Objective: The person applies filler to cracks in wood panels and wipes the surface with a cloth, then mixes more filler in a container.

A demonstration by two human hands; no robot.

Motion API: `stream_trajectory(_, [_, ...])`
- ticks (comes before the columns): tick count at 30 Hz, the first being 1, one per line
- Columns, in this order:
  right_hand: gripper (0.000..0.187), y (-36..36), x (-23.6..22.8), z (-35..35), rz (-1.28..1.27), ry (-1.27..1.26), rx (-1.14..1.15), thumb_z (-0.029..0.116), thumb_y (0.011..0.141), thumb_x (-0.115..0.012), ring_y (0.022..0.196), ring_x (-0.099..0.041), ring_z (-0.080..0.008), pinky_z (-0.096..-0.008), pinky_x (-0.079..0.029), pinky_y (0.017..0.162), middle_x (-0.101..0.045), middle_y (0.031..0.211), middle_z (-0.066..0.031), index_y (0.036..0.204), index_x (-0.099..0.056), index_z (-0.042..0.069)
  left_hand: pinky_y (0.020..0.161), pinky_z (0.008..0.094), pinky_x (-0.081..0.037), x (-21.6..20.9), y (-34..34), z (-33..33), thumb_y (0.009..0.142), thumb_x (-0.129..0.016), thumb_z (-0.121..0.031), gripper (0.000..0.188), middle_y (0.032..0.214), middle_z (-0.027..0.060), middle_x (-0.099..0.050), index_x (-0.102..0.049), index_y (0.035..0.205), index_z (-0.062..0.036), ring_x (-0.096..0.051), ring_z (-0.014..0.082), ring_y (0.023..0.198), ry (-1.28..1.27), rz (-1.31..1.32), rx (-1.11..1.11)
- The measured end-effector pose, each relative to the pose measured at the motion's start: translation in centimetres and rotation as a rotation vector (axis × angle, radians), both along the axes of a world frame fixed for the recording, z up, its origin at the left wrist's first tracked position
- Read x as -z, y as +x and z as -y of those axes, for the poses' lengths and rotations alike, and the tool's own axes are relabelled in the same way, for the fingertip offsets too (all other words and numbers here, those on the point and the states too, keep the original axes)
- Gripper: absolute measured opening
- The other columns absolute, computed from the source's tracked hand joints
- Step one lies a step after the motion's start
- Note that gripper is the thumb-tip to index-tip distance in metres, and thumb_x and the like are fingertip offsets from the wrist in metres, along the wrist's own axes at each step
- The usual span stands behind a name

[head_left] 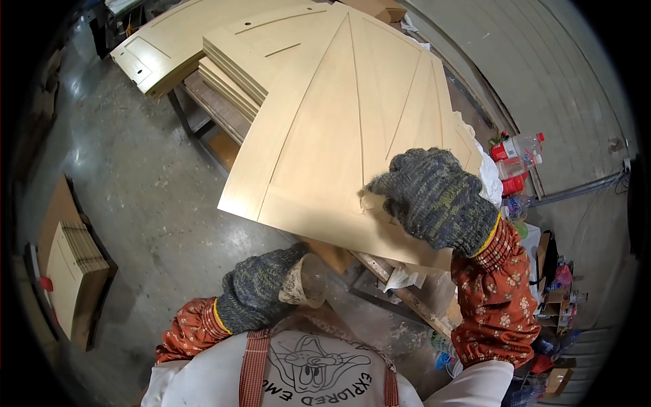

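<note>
My left hand [258, 288], in a dark grey knit glove, is closed around a translucent cup [311, 279] with pale smears on its side. The cup is tilted, its mouth facing right, close to my body. My right hand [434, 197], gloved the same way, is over the near right part of a cream-coloured panel [319, 142] with thin grooves fanning across it. Its fingers are curled together. A small pale piece [370, 202] shows under the fingertips against the panel; I cannot make out its kind.
More cream panels [234, 74] are stacked under and behind this one on a bench [210, 102]. Another stack of panels [74, 271] stands on the floor at left. Plastic bottles [519, 147] and assorted clutter line the right side, beside a grey wall [536, 74].
</note>
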State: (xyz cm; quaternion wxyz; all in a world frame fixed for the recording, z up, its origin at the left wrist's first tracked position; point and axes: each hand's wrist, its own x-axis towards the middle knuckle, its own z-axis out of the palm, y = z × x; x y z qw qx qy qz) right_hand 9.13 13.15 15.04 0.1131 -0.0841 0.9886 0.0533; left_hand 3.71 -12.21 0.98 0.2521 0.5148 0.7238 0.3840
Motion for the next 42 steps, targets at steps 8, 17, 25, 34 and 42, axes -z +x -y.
stream_trajectory(8, [0.028, 0.4, 0.5, -1.2, -0.013, -0.157, 0.063, 0.022, 0.08, -0.064, 0.084, -0.06, -0.0266, -0.0375, -0.049, 0.075, -0.065, 0.088, -0.0102, 0.107, -0.069, 0.017, 0.078, 0.036, -0.053, -0.3, 1.0, -0.9, 0.069, -0.076, -0.039, 0.066, 0.104, 0.0163, -0.064, -0.054, 0.12, -0.0019, -0.065, 0.0292, 0.089, 0.084, -0.022, -0.11])
stream_trajectory(17, [0.032, 4.0, 2.4, -2.5, -0.208, -0.635, 0.301, 0.024, 0.078, -0.071, 0.077, -0.062, -0.0228, -0.0329, -0.051, 0.071, -0.066, 0.087, -0.0121, 0.107, -0.068, 0.011, 0.081, 0.0344, -0.053, -0.7, 1.9, -0.4, 0.069, -0.08, -0.036, 0.071, 0.103, 0.0155, -0.064, -0.051, 0.122, 0.0017, -0.065, 0.0269, 0.091, 0.07, -0.097, -0.178])
stream_trajectory(25, [0.029, 4.4, 4.5, -3.3, -0.485, -0.087, -0.205, 0.028, 0.082, -0.066, 0.071, -0.058, -0.0237, -0.036, -0.047, 0.063, -0.063, 0.079, -0.0073, 0.106, -0.067, 0.013, 0.085, 0.0355, -0.051, 0.4, 2.0, -0.7, 0.073, -0.076, -0.038, 0.06, 0.111, 0.0143, -0.061, -0.056, 0.118, -0.0039, -0.062, 0.0279, 0.098, 0.149, -0.09, -0.117])
stream_trajectory(34, [0.031, 2.9, 2.6, -2.2, -0.188, -0.166, 0.004, 0.029, 0.079, -0.065, 0.074, -0.058, -0.0263, -0.0394, -0.046, 0.067, -0.061, 0.078, -0.0087, 0.105, -0.067, 0.014, 0.088, 0.0365, -0.049, -0.2, 2.2, -0.4, 0.074, -0.075, -0.037, 0.062, 0.111, 0.0165, -0.06, -0.054, 0.119, 0.0, -0.061, 0.0281, 0.101, 0.145, -0.115, -0.145])
stream_trajectory(42, [0.024, 5.2, 6.0, -4.3, -0.293, -0.483, 0.006, 0.023, 0.081, -0.062, 0.091, -0.061, -0.0269, -0.0363, -0.051, 0.078, -0.064, 0.111, -0.0082, 0.103, -0.065, 0.012, 0.089, 0.0355, -0.049, -0.5, 2.3, -0.5, 0.076, -0.074, -0.035, 0.065, 0.113, 0.0164, -0.06, -0.049, 0.124, 0.0012, -0.06, 0.0276, 0.103, 0.147, -0.103, -0.126])
